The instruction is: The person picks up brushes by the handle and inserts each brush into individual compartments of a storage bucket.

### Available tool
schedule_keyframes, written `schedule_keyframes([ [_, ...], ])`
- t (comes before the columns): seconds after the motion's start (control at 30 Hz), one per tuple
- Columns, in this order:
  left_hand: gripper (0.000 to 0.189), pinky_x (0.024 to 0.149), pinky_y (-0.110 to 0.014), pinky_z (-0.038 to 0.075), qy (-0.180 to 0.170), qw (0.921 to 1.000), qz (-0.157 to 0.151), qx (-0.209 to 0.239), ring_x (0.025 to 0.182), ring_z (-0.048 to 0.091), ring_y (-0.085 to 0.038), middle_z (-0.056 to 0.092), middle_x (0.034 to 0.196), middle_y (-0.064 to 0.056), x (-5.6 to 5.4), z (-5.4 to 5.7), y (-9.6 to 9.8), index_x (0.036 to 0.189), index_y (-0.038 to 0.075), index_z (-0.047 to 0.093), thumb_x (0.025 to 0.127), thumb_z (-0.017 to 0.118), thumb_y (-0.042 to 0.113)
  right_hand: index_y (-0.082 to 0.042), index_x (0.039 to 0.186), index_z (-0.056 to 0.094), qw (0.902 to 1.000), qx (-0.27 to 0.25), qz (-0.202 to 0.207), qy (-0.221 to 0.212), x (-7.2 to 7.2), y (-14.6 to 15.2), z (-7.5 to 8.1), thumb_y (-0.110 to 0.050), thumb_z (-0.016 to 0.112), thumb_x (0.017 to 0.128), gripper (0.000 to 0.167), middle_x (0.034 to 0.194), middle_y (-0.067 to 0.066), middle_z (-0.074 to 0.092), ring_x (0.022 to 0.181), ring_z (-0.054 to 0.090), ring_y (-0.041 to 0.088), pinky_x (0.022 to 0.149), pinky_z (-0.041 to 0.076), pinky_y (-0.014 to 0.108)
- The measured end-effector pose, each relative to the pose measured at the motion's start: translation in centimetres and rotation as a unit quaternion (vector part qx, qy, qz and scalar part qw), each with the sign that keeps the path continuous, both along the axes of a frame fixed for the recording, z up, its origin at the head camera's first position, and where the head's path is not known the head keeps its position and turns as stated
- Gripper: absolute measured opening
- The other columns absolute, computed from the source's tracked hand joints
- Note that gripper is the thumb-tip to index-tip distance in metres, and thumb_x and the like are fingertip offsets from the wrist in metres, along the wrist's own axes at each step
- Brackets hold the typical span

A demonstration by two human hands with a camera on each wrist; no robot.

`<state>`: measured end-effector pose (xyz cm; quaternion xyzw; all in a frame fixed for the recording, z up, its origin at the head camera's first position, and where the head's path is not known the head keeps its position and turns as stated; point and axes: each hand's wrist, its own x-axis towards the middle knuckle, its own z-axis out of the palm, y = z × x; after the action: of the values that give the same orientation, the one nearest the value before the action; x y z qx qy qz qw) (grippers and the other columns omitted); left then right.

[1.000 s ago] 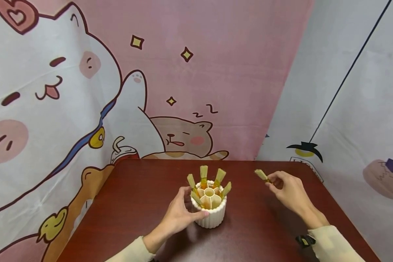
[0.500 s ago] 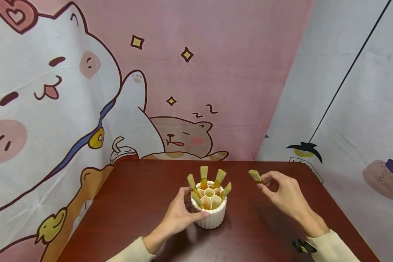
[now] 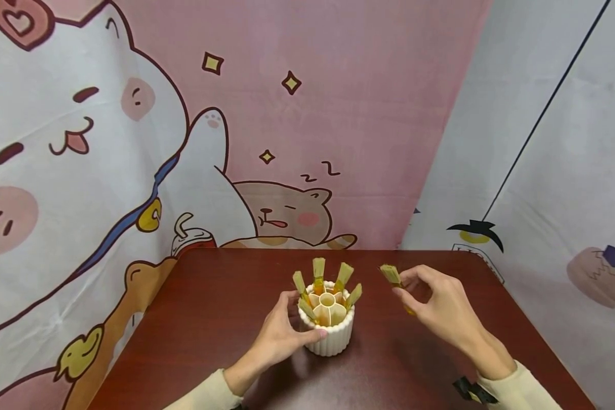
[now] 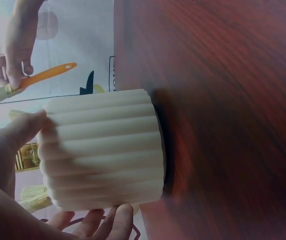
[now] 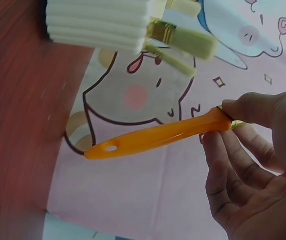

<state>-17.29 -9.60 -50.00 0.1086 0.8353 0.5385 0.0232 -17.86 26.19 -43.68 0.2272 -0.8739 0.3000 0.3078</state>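
A white ribbed pot [image 3: 335, 340] with a flower-shaped divider stands upright on the table, several paintbrushes [image 3: 319, 269] in it with bristles up. My left hand [image 3: 278, 339] grips the pot's left side, thumb at the front near the rim; in the left wrist view its other fingers reach round the opposite side. To the right, in the air, my right hand [image 3: 443, 304] pinches a paintbrush [image 5: 158, 136] near its metal band. That brush has an orange handle with a hole at its end; the handle points down and the bristles up. The front-right compartments of the divider show no brush.
The dark red-brown table [image 3: 225, 285] bears the pot. Behind it and along both sides hangs a printed cloth [image 3: 369, 114] with cartoon animals, reaching down to the table's far edge.
My right hand has moved left toward the pot with the paintbrush, which has turned more upright. The left hand and the pot have stayed in place.
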Motion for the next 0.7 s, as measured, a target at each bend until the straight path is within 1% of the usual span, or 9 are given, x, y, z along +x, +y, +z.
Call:
schedule_keyframes([
  [0.1, 0.098, 0.106, -0.059, 0.067, -0.002, 1.0, 0.0, 0.0, 0.124, 0.079, -0.034, 0.071, 0.148, -0.023, 0.0, 0.0, 0.0, 0.159, 0.003, 0.052, 0.082, 0.108, 0.027, -0.027, 0.106, 0.081, 1.0, -0.002, 0.006, 0.001, 0.3, -0.4, 0.4, -0.005, 0.103, 0.084, 0.038, 0.085, -0.021, 0.076, 0.076, 0.066, -0.004, 0.065, 0.045, 0.015],
  [0.33, 0.098, 0.107, -0.058, 0.067, -0.001, 1.0, 0.002, -0.004, 0.124, 0.079, -0.033, 0.072, 0.148, -0.023, 0.0, -0.2, 0.0, 0.159, 0.004, 0.052, 0.082, 0.108, 0.028, -0.028, 0.108, 0.081, 0.9996, -0.01, 0.026, 0.004, 0.8, -1.4, 1.0, -0.004, 0.104, 0.083, 0.041, 0.086, -0.024, 0.076, 0.078, 0.07, -0.004, 0.073, 0.052, 0.014],
  [0.5, 0.098, 0.107, -0.059, 0.067, 0.003, 1.0, 0.005, -0.008, 0.124, 0.078, -0.034, 0.072, 0.147, -0.023, 0.0, -0.2, 0.0, 0.159, 0.004, 0.052, 0.082, 0.108, 0.029, -0.029, 0.109, 0.081, 0.9992, -0.017, 0.035, 0.005, 1.1, -2.1, 1.4, -0.004, 0.104, 0.083, 0.043, 0.094, -0.02, 0.079, 0.082, 0.072, -0.001, 0.072, 0.053, 0.012],
  [0.6, 0.099, 0.107, -0.06, 0.067, 0.005, 1.0, 0.004, -0.007, 0.125, 0.078, -0.035, 0.072, 0.149, -0.023, 0.0, -0.2, -0.1, 0.159, 0.004, 0.052, 0.082, 0.108, 0.029, -0.029, 0.109, 0.082, 0.999, -0.018, 0.04, 0.007, 1.2, -2.5, 1.5, -0.003, 0.104, 0.082, 0.044, 0.098, -0.019, 0.081, 0.085, 0.074, 0.001, 0.075, 0.055, 0.012],
  [0.7, 0.099, 0.108, -0.06, 0.066, 0.005, 0.9999, 0.004, -0.009, 0.125, 0.078, -0.035, 0.072, 0.149, -0.023, 0.0, -0.1, 0.0, 0.159, 0.004, 0.052, 0.082, 0.108, 0.03, -0.03, 0.109, 0.081, 0.9984, -0.02, 0.052, 0.002, 1.3, -2.8, 1.6, -0.002, 0.104, 0.082, 0.045, 0.099, -0.02, 0.081, 0.086, 0.074, 0.0, 0.077, 0.056, 0.011],
])
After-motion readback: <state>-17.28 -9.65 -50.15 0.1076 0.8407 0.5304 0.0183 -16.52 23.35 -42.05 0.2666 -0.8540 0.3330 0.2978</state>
